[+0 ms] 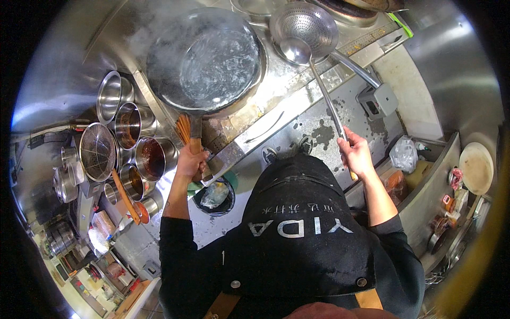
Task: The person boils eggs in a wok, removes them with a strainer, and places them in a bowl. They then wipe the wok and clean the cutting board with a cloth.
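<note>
My left hand point(192, 161) grips the wooden handle of a large dark wok point(217, 60), which sits on the stove and gives off steam; a pale, cloudy surface shows inside. Behind that handle the bristles of a bamboo wok brush point(183, 127) stick out. My right hand point(354, 153) is closed around the long metal shaft of a ladle point(295, 50). The ladle's bowl lies over a perforated metal strainer point(312, 28), whose thick handle slants down to the right.
Steel pots point(150, 158) of dark sauces and a wire-mesh strainer point(97, 151) stand at the left. A lined bin point(217, 199) is on the floor below the stove edge point(255, 133). Right of me, an open drawer point(428, 171) holds bags, beside an oval plate point(476, 168).
</note>
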Action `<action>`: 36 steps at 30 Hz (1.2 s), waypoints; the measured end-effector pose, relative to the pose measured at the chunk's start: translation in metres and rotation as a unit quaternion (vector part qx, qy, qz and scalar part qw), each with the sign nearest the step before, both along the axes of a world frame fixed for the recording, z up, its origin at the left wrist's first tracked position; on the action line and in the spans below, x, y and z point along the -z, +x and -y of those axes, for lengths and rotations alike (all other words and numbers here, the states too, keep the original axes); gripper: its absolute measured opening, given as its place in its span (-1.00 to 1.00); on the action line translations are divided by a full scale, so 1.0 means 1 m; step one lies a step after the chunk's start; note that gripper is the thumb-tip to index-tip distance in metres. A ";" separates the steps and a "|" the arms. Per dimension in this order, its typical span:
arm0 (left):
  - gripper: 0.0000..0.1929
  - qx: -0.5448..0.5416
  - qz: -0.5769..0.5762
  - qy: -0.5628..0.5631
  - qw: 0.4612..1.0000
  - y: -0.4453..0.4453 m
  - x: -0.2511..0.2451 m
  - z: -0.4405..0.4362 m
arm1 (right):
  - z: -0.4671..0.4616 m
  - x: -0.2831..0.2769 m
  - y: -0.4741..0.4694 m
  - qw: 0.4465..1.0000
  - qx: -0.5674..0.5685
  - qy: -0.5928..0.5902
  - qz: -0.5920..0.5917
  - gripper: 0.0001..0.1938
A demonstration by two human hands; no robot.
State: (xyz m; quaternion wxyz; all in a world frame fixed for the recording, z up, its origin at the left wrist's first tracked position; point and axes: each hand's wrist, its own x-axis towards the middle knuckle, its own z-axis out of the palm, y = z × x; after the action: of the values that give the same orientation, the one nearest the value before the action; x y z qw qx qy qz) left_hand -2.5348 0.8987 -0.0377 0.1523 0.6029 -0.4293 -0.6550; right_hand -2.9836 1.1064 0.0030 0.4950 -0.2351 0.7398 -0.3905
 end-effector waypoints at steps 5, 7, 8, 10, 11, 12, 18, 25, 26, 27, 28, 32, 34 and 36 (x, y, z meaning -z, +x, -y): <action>-0.75 0.013 0.001 -0.022 1.000 0.002 0.006 0.000 | 0.003 -0.001 0.000 1.000 0.000 0.006 -0.011 -0.45; -0.75 0.020 0.012 -0.029 0.999 0.004 0.006 0.000 | 0.004 -0.002 -0.001 1.000 0.000 0.008 -0.010 -0.45; -0.75 0.019 0.011 -0.029 0.999 0.005 0.006 0.000 | 0.005 -0.002 -0.001 1.000 0.000 0.007 -0.007 -0.45; -0.75 0.009 0.011 -0.014 1.000 0.007 0.006 0.000 | 0.006 -0.001 -0.001 1.000 0.000 0.006 -0.002 -0.44; -0.75 0.014 0.008 -0.027 1.000 0.007 0.006 0.000 | 0.007 -0.001 -0.001 1.000 0.001 0.006 -0.002 -0.44; -0.75 0.013 0.005 -0.026 1.000 0.007 0.007 0.000 | 0.008 0.000 -0.001 1.000 0.004 0.004 0.003 -0.44; -0.75 0.010 0.004 -0.020 1.000 0.008 0.004 0.001 | 0.010 0.000 -0.001 1.000 -0.003 0.005 -0.006 -0.44; -0.75 -0.002 0.003 -0.002 1.000 0.006 0.000 0.002 | 0.012 0.001 -0.001 1.000 -0.003 0.007 -0.006 -0.45; -0.76 0.004 0.006 -0.013 1.000 0.006 -0.001 0.002 | 0.011 0.002 -0.001 1.000 -0.002 0.004 -0.002 -0.45; -0.76 0.006 0.013 -0.012 1.000 0.006 -0.002 0.002 | 0.011 0.002 -0.002 1.000 -0.002 0.001 0.003 -0.44; -0.76 0.008 0.016 -0.008 1.000 0.005 -0.003 0.002 | 0.011 0.003 -0.002 1.000 -0.003 -0.001 0.004 -0.45; -0.77 -0.001 0.008 -0.007 1.000 0.003 -0.007 0.002 | 0.010 0.005 -0.003 1.000 -0.006 -0.007 0.001 -0.45; -0.77 -0.002 0.011 0.003 1.000 0.002 -0.008 0.003 | 0.010 0.005 -0.004 1.000 -0.006 -0.008 -0.001 -0.45; -0.77 -0.001 0.018 -0.004 1.000 0.001 -0.009 0.003 | 0.011 0.005 -0.004 1.000 -0.004 -0.008 0.003 -0.45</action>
State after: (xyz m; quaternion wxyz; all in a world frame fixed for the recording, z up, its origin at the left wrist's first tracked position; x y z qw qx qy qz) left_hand -2.5339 0.8962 -0.0289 0.1474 0.6144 -0.4343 -0.6420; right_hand -2.9875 1.0956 -0.0019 0.4964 -0.2407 0.7345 -0.3951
